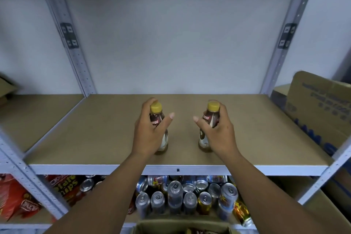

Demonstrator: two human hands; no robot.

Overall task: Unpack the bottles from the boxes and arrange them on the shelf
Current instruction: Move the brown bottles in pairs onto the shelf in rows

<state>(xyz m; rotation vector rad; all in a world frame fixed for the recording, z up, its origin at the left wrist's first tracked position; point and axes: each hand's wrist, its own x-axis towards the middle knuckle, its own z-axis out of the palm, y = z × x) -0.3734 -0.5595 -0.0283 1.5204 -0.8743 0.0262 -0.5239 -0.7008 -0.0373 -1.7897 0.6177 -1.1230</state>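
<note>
Two small brown coffee bottles with yellow caps stand upright on the brown shelf board (95,129), near its front. My left hand (150,131) is curled round the left bottle (158,119), thumb sticking out to the right. My right hand (218,133) is curled round the right bottle (209,119), thumb pointing left. Both bottle bases seem to touch the board. An open cardboard box (182,227) sits at the bottom edge, below my arms, with a bottle top just showing inside.
Grey metal uprights (76,57) (281,57) frame the shelf. A large cardboard box (319,112) leans at the right end. On the lower shelf stand several drink cans (182,195) and red snack bags (17,199).
</note>
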